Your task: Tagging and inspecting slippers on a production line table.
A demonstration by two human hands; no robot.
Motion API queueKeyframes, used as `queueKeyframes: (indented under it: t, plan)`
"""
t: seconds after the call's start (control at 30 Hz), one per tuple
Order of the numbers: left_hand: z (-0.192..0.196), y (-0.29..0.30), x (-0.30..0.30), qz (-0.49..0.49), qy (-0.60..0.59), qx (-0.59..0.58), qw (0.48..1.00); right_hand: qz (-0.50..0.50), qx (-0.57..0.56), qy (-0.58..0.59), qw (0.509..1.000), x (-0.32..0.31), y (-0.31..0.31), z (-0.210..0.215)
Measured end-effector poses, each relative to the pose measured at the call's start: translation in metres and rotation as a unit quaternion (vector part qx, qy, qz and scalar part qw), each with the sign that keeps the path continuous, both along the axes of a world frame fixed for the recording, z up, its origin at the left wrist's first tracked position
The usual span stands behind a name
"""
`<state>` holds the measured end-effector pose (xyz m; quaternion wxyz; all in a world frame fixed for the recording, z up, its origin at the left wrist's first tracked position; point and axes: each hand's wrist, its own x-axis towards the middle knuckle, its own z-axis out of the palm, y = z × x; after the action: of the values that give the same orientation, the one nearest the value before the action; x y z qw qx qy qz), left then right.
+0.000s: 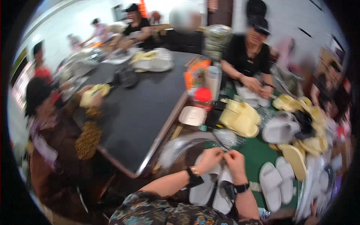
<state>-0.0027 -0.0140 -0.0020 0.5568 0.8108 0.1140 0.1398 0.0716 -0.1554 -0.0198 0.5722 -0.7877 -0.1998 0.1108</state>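
My left hand (210,159) and my right hand (235,164) meet close together, fingers pinched. A thin dark strand (222,144) shows at their fingertips; its kind is too blurred to tell. Below my hands lie a grey slide slipper (201,192) and a second grey slipper (223,200), partly hidden by my wrists. Just beyond the fingertips sits clear plastic wrap (226,138). To the right, a pair of grey ridged slippers (270,185) rests on the green tabletop (252,155).
Yellow slippers (240,119) lie ahead, with more grey and yellow slippers (282,127) at the right. A red-lidded jar (203,98) and white tray (192,116) stand beyond the clear plastic. Left is a black table (144,108). Co-workers handle slippers across and at left.
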Motion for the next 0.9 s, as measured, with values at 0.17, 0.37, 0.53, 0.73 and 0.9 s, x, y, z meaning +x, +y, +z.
queueKeyframes:
  t: [0.17,0.37,0.53,0.73,0.9]
  plan:
    - [-0.011,-0.004,0.01,-0.049,-0.031,0.008,0.998,-0.001,0.08,0.04,0.996,0.008,-0.007,-0.004]
    - [-0.012,-0.002,0.005,0.017,-0.025,0.013,0.999,0.017,0.07,0.053,0.996,0.002,0.001,0.004]
    - [-0.011,-0.005,0.005,0.028,-0.03,0.009,0.999,0.019,0.095,0.051,0.994,0.006,-0.003,-0.007]
    - [-0.008,-0.004,0.002,0.007,-0.039,-0.004,0.999,0.005,0.104,0.078,0.992,0.003,-0.001,0.001]
    - [-0.017,-0.003,0.004,0.029,-0.047,0.006,0.998,0.03,0.064,0.027,0.997,0.004,0.001,0.002]
